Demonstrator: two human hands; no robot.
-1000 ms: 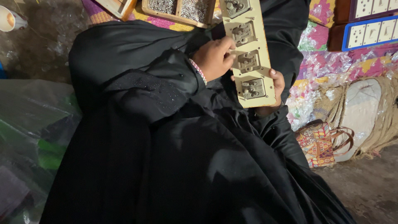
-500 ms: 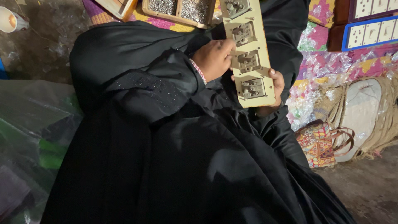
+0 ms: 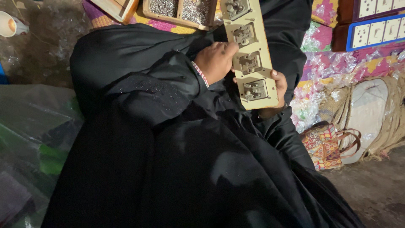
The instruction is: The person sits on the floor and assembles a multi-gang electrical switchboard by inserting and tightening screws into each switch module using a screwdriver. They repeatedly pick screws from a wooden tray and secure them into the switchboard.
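Board (image 3: pixel 253 59), long and cream, four metal switch units showing, same place over black-robed lap as half a second ago; hands hardly shifted. Left hand (image 3: pixel 216 62) curled against left edge, fingertips touching near second unit; whether pinching anything cannot tell. Right hand (image 3: pixel 276 90) underneath near end, fingers clamped round right edge, mostly hidden. Far end cut off by frame. Screw tray (image 3: pixel 181 10) just beyond. Cup (image 3: pixel 10 25) far left.

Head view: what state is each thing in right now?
Switch panel: back side up, held over the lap.
Left hand: fingers on the panel's left edge.
Right hand: gripping the panel's lower right corner.
Wooden tray: compartments full of screws.
Cup: lying on its side.
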